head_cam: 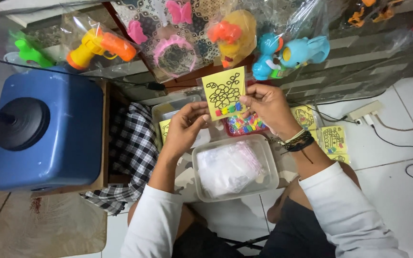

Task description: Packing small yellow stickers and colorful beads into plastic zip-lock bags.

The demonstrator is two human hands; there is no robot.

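— Both hands, what did they hold?
— Left hand and right hand pinched one yellow card between them; coloured pieces filled only its bottom edge, above the clear tub of bags.

A card is sitting between the left hand and the right hand, above a tray of small pieces. A box of little bags is lying just in front of that tray. More cards are lying to the right on the floor. A big tub is standing on the left. Bagged toys are lying behind the card.
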